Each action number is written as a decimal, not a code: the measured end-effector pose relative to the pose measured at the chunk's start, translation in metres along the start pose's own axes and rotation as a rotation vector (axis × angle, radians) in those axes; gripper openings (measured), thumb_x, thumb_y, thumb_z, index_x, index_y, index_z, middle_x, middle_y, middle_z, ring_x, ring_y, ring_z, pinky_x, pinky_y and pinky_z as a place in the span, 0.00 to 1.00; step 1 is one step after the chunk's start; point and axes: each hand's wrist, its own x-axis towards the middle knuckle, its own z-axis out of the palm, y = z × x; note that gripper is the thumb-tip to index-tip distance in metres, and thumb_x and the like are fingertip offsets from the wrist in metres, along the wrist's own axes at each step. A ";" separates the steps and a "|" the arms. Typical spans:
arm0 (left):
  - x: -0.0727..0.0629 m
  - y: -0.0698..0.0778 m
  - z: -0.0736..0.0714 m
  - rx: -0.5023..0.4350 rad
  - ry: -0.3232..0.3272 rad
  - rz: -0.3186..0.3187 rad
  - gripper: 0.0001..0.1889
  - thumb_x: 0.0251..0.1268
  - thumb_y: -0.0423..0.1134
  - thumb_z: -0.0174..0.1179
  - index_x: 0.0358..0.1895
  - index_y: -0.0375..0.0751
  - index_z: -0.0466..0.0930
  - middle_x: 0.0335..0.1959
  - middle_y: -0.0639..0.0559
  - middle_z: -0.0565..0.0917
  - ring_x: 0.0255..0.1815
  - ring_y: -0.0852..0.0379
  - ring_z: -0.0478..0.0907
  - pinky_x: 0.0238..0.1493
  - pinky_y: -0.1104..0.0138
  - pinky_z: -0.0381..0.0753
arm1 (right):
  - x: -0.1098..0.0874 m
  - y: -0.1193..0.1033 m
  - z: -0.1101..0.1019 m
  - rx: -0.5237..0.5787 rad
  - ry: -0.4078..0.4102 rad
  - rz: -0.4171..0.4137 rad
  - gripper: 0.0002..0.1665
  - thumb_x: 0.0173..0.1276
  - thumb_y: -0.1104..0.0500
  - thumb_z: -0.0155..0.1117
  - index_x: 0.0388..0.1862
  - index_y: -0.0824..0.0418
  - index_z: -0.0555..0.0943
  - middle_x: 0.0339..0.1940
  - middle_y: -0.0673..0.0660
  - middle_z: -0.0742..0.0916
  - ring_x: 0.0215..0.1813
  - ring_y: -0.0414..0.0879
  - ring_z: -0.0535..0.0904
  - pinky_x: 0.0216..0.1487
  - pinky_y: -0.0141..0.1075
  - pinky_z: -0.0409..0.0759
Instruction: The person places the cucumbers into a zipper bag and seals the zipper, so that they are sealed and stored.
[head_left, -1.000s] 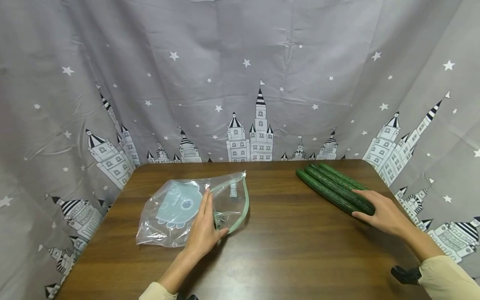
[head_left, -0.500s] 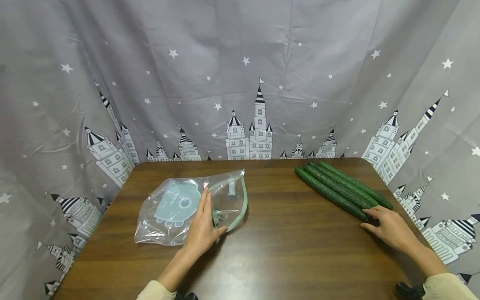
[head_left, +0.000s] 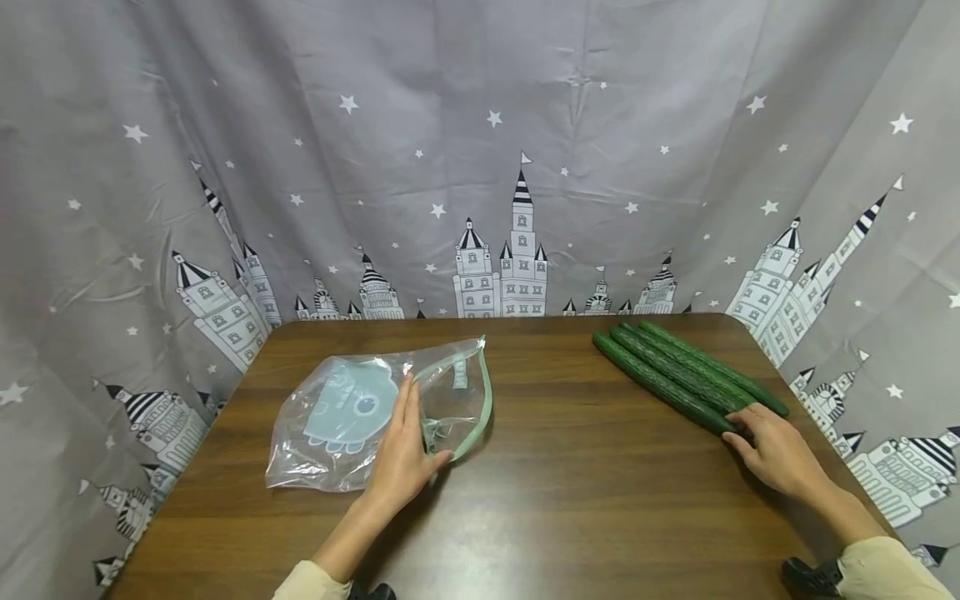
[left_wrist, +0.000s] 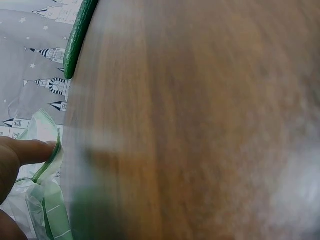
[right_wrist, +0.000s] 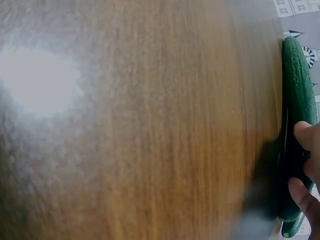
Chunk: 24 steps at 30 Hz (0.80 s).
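Observation:
A clear zip bag (head_left: 300, 450) with a pale blue cartoon print and a green zip strip lies on the left of the table, its mouth gaping to the right. My left hand (head_left: 401, 454) rests at that mouth with straight fingers and the thumb spread. In the left wrist view a fingertip (left_wrist: 49, 145) touches the bag's green-edged rim. Three long green cucumbers lie side by side at the right. My right hand (head_left: 776, 450) pinches the near end of the leftmost cucumber (head_left: 660, 385); in the right wrist view, its fingertips press against the cucumber (right_wrist: 297, 80).
The brown wooden table (head_left: 570, 500) runs back to a grey curtain (head_left: 570, 167) printed with castles and stars. Close beside the held cucumber lie the middle cucumber (head_left: 675, 367) and the right cucumber (head_left: 712, 362).
My right hand has moved from across the cucumbers toward me, down to the near end of the leftmost one, and its fingers have closed in there. My left hand stays at the bag's mouth.

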 end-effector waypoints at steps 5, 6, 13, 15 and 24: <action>0.000 0.001 0.000 -0.007 0.000 0.003 0.70 0.34 0.34 0.88 0.82 0.30 0.47 0.84 0.39 0.48 0.69 0.28 0.68 0.66 0.41 0.72 | 0.005 -0.001 0.001 0.042 0.064 0.011 0.20 0.59 0.75 0.73 0.49 0.73 0.77 0.38 0.62 0.82 0.34 0.54 0.79 0.31 0.49 0.77; 0.000 0.001 0.000 -0.007 0.001 0.004 0.70 0.34 0.34 0.88 0.82 0.30 0.47 0.84 0.39 0.48 0.69 0.28 0.69 0.66 0.41 0.72 | 0.007 -0.001 0.001 0.053 0.075 0.020 0.20 0.60 0.75 0.72 0.50 0.73 0.76 0.35 0.60 0.82 0.32 0.50 0.78 0.29 0.47 0.76; 0.000 -0.001 0.000 0.000 0.002 0.004 0.70 0.34 0.35 0.88 0.82 0.30 0.47 0.84 0.40 0.47 0.70 0.29 0.68 0.66 0.41 0.72 | 0.015 -0.002 -0.005 0.150 0.169 0.147 0.19 0.63 0.72 0.73 0.53 0.70 0.82 0.23 0.53 0.83 0.20 0.33 0.64 0.22 0.32 0.65; 0.000 -0.001 0.001 0.002 0.004 0.010 0.70 0.34 0.35 0.89 0.82 0.29 0.48 0.84 0.40 0.48 0.71 0.30 0.67 0.67 0.42 0.71 | 0.018 -0.004 -0.006 0.199 0.189 0.208 0.18 0.64 0.71 0.73 0.54 0.69 0.85 0.25 0.57 0.86 0.20 0.33 0.68 0.21 0.30 0.65; 0.000 0.000 0.000 0.005 0.002 0.003 0.70 0.34 0.36 0.89 0.82 0.29 0.47 0.84 0.39 0.48 0.70 0.29 0.67 0.66 0.42 0.73 | 0.042 -0.022 -0.015 0.935 0.263 0.567 0.14 0.76 0.65 0.66 0.56 0.70 0.85 0.31 0.48 0.91 0.35 0.35 0.88 0.43 0.19 0.81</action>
